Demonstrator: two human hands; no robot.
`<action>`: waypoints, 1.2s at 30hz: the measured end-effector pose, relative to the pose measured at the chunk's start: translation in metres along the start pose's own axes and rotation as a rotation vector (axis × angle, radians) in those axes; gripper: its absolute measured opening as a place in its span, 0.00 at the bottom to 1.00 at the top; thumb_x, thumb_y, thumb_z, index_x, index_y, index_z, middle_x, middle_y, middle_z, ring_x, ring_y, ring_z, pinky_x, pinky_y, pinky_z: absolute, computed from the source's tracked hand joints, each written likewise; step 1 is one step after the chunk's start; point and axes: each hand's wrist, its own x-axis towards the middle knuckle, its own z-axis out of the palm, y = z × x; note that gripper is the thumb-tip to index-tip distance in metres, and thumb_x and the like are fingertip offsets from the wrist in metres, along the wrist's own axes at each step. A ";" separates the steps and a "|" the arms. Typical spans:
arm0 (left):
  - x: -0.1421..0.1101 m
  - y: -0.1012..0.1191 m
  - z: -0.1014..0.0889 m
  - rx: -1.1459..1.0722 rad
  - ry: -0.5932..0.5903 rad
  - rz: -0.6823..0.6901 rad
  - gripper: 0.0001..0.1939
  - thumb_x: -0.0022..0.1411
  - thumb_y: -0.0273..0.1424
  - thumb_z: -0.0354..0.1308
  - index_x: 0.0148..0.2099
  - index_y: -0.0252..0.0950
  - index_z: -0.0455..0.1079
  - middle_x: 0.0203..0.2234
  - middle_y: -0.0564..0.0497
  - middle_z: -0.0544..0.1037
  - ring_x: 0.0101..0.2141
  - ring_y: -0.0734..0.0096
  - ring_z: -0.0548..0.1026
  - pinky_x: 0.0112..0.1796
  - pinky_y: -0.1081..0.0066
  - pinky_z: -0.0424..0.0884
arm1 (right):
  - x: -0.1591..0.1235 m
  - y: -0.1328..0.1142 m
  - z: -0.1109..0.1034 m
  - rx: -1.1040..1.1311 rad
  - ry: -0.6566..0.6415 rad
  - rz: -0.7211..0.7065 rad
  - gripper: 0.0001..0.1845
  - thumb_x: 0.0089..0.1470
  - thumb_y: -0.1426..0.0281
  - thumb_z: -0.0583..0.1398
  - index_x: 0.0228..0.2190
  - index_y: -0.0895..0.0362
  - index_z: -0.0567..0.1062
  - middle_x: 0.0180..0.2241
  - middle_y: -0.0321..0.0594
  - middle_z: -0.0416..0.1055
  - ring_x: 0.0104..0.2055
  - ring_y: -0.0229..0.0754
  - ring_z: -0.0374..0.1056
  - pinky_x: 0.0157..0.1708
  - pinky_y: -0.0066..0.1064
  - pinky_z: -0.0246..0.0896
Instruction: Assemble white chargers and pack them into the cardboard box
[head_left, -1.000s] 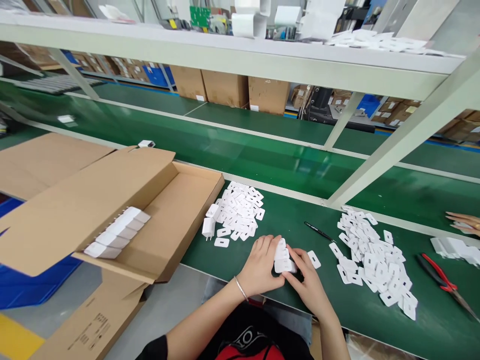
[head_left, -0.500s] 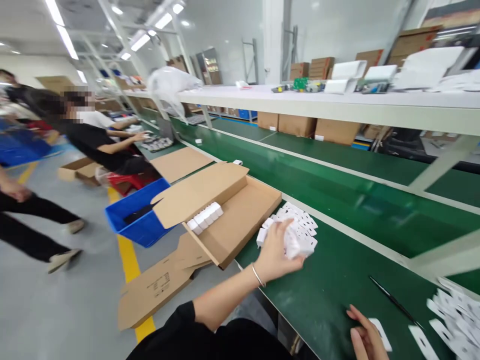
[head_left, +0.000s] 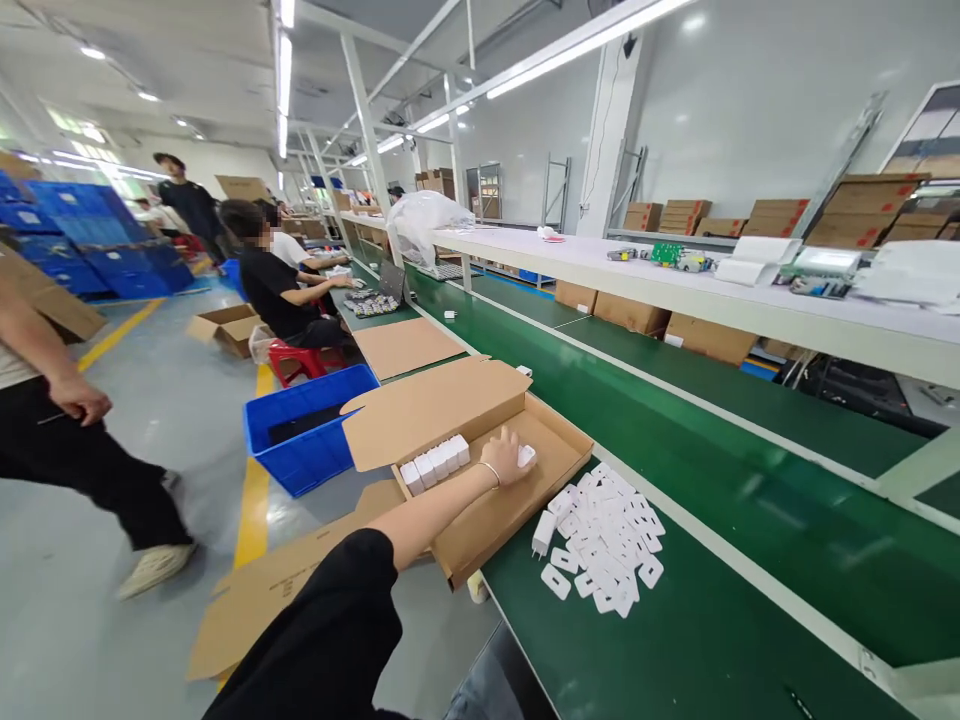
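My left hand [head_left: 505,458], with a bangle on its wrist, reaches into the open cardboard box [head_left: 480,520]. Its fingers are closed around a white plug charger [head_left: 527,456], which shows past the fingertips; whether more are in the grip is hidden. To the left of the hand, a row of white chargers [head_left: 435,464] stands against the box's side. On the green table right of the box lies a pile of flat white slotted plates [head_left: 607,530], with a single charger [head_left: 544,535] at its left edge, prongs down. My right hand is out of view.
A blue bin [head_left: 300,460] stands on the floor left of the box. Beyond it a co-worker [head_left: 281,285] sits at the line, and another person [head_left: 60,400] walks at far left. A white shelf [head_left: 675,280] runs above the green conveyor [head_left: 637,400]. A pen [head_left: 799,703] lies lower right.
My left hand has moved left from above the plate pile into the box, carrying white chargers. My right hand has left the view. The camera has turned left and up.
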 end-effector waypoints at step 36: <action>0.044 -0.124 -0.008 0.022 0.049 0.274 0.16 0.62 0.32 0.61 0.52 0.44 0.80 0.66 0.42 0.69 0.71 0.43 0.54 0.70 0.37 0.41 | 0.007 -0.148 0.176 -0.022 -0.305 -0.747 0.25 0.62 0.43 0.61 0.40 0.52 0.74 0.34 0.40 0.71 0.40 0.50 0.68 0.57 0.53 0.65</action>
